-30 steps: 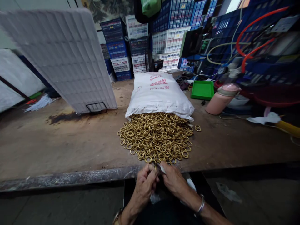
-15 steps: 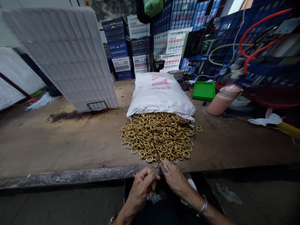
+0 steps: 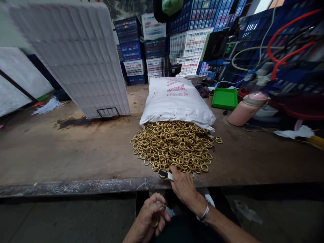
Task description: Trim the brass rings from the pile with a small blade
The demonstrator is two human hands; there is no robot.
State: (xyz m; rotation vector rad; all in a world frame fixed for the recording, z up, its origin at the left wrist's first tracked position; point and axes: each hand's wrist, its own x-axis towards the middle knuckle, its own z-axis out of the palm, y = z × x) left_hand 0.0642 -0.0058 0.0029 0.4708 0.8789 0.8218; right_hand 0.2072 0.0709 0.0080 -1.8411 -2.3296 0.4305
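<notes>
Bench point(image 3: 32, 148): brown top, its near edge scuffed pale, running across the view.
White strips point(image 3: 49, 105): a loose bundle at the far left of the bench.
White ribbed panel point(image 3: 76, 60): upright and leaning, its foot at a black wire stand point(image 3: 108, 108), beside a dark stain point(image 3: 73, 122).
Crates point(image 3: 131, 50): blue and white, stacked behind the bench.
Left hand point(image 3: 149, 214): below the bench edge, fingers half curled; a gold-coloured ring point(image 3: 155, 223) shows inside the curl, though whether it is gripped I cannot tell.
Black-and-white tool point(image 3: 170, 176): small, its dark end pointing left at the near edge of the heap.
Heap of gold-coloured rings point(image 3: 174, 145): spread on the bench before the sack's mouth.
White sack point(image 3: 174, 104): lying flat, red print on top, rings at its near end.
Right hand point(image 3: 184, 185): fingers closed around the tool, at the heap's front; a silver bangle point(image 3: 207, 210) circles the wrist.
Two rings point(image 3: 218, 139): just right of the heap.
Green tray point(image 3: 224, 98): right of the sack.
Pink bottle point(image 3: 245, 109): tilted in view, near the tray.
White cloth point(image 3: 295, 132): crumpled, farther right.
</notes>
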